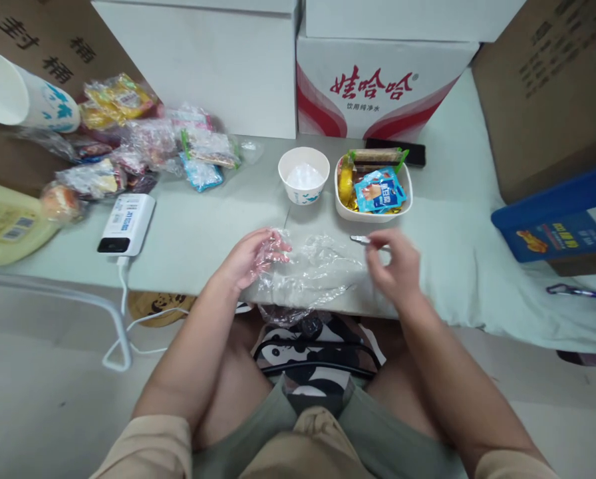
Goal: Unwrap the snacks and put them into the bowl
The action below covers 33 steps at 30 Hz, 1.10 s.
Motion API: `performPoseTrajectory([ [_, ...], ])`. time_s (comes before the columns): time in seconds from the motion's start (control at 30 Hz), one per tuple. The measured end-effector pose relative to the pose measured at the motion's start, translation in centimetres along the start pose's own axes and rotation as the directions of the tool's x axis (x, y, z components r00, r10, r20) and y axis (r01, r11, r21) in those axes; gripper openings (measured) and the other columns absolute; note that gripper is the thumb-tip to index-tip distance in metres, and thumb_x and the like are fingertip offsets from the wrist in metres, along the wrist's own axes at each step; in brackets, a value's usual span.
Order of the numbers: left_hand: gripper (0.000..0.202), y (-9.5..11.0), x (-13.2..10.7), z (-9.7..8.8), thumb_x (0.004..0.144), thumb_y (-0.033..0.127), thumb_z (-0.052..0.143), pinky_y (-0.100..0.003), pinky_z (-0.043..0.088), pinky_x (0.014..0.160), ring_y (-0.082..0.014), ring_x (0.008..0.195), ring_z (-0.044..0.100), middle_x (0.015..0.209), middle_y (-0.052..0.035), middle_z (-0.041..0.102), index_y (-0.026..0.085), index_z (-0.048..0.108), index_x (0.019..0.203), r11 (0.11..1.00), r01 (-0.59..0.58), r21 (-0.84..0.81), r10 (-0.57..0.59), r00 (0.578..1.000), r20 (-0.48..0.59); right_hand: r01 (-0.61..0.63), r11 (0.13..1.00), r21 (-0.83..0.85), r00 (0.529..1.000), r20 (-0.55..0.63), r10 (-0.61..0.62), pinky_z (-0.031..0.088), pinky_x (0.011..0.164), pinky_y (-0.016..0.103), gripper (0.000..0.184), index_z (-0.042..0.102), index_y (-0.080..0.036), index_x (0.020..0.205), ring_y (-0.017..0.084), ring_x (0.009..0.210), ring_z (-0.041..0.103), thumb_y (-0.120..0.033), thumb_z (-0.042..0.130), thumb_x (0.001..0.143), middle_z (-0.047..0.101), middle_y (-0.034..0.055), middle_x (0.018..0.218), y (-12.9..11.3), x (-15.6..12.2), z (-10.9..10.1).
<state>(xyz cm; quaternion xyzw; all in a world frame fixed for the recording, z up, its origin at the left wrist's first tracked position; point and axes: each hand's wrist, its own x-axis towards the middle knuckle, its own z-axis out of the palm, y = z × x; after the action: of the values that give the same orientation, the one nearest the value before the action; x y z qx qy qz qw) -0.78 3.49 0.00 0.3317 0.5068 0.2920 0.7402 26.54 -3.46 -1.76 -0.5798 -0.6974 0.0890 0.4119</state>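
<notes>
A crumpled clear plastic bag (pixel 322 266) lies along the table's front edge and hangs partly over it. My left hand (pixel 258 258) has its fingers curled into the left part of this film. Over the bag's right end, my right hand (pixel 395 266) pinches a small thin silvery strip (pixel 360 239) that points left; its exact kind I cannot make out. Behind the bag stands a white paper cup (pixel 304 193) with something clear and shiny inside. To its right, a white tub (pixel 372 214) is filled with packaged snacks, including a blue sachet (pixel 379 191).
Wrapped snacks (pixel 151 143) are heaped at left, near a tipped paper cup (pixel 48 103) and a cabled power bank (pixel 127 225). White cartons (pixel 388 86) line the back. A dark phone (pixel 412 153) lies behind the tub. At right are a blue package (pixel 557 219) and a carabiner (pixel 580 291).
</notes>
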Motion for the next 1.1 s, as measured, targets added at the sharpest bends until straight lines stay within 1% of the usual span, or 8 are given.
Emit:
performPoseTrajectory([
  [0.2,0.044,-0.1,0.1,-1.0,0.068,0.035,0.079,-0.017,0.039,0.047,-0.0189,0.087,0.070,0.106,-0.0100,0.070,0.019,0.059,0.104,0.932,-0.127,0.340,0.080,0.986,0.147,0.213,0.976,-0.047,0.776,0.615,-0.140,0.043,0.111,0.049,0.051,0.057,-0.022,0.137,0.027,0.136,0.050,-0.019,0.051,0.087,0.059,0.0093,0.142,-1.5,-1.4,1.7],
  [0.43,0.057,-0.3,-0.3,-3.3,0.071,0.019,0.063,-0.027,0.051,0.065,-0.0173,0.085,0.068,0.113,-0.0087,0.067,0.021,0.053,0.126,0.792,-0.297,0.533,0.268,0.954,0.132,0.145,0.931,-0.334,0.754,0.647,0.114,0.046,0.107,0.051,0.066,0.048,-0.018,0.148,0.038,0.144,0.039,-0.042,0.058,0.087,0.027,0.0169,0.164,-2.3,-1.8,-0.2],
  [0.6,0.036,-0.3,1.4,-3.7,0.075,0.021,0.054,-0.030,0.052,0.070,-0.0185,0.083,0.068,0.106,-0.0077,0.071,0.018,0.063,0.110,0.724,-0.278,0.632,0.454,0.881,-0.132,0.039,0.878,-0.477,0.757,0.588,0.286,0.053,0.093,0.046,0.053,0.053,-0.016,0.142,0.035,0.131,0.052,-0.041,0.043,0.097,0.051,0.0154,0.150,-2.8,-1.5,-0.8],
  [0.73,0.044,-0.2,1.7,-3.6,0.077,0.030,0.063,-0.037,0.053,0.087,-0.0214,0.093,0.067,0.119,-0.0086,0.067,0.020,0.063,0.121,0.507,-0.295,0.810,0.564,0.824,-0.053,-0.018,0.891,-0.454,0.808,0.518,0.281,0.051,0.090,0.041,0.052,0.051,-0.018,0.143,0.031,0.121,0.058,-0.038,0.044,0.097,0.061,0.0139,0.137,-2.5,-1.0,-0.5],
  [0.83,0.045,0.0,0.8,-3.1,0.078,0.031,0.067,-0.047,0.048,0.101,-0.0290,0.110,0.062,0.123,-0.0115,0.063,0.021,0.064,0.122,0.272,-0.196,0.942,0.696,0.717,-0.052,0.077,0.906,-0.416,0.807,0.560,0.188,0.046,0.092,0.039,0.043,0.060,-0.021,0.134,0.030,0.115,0.059,-0.035,0.049,0.095,0.065,0.0124,0.129,-2.6,-0.7,-0.4],
  [0.93,0.039,-0.5,-1.0,-1.9,0.081,0.030,0.068,-0.054,0.042,0.105,-0.0356,0.123,0.053,0.125,-0.0157,0.060,0.020,0.066,0.119,0.157,-0.033,0.987,0.877,0.464,-0.124,0.110,0.907,-0.407,0.705,0.675,0.218,0.042,0.074,0.034,0.030,0.070,-0.023,0.111,0.025,0.092,0.066,-0.034,0.047,0.096,0.073,0.0078,0.102,-3.2,-0.7,-0.6],
  [1.0,0.030,-1.4,-2.0,-0.4,0.086,0.027,0.064,-0.048,0.047,0.101,-0.0296,0.115,0.058,0.118,-0.0130,0.064,0.020,0.066,0.115,0.028,-0.184,0.983,0.912,0.407,0.050,0.094,0.916,-0.389,0.650,0.721,0.240,0.037,0.066,0.031,0.028,0.071,-0.025,0.105,0.022,0.082,0.066,-0.035,0.046,0.096,0.074,0.0050,0.093,-3.7,-0.8,-0.7],
  [1.1,0.019,-3.2,-2.3,2.1,0.094,0.026,0.053,-0.036,0.053,0.093,-0.0196,0.101,0.065,0.105,-0.0058,0.072,0.022,0.068,0.105,-0.165,-0.581,0.797,0.675,0.523,0.521,0.089,0.915,-0.393,0.624,0.738,0.256,0.032,0.063,0.029,0.028,0.069,-0.027,0.108,0.020,0.077,0.066,-0.036,0.045,0.096,0.076,0.0041,0.091,-3.9,-1.1,-0.5],
])
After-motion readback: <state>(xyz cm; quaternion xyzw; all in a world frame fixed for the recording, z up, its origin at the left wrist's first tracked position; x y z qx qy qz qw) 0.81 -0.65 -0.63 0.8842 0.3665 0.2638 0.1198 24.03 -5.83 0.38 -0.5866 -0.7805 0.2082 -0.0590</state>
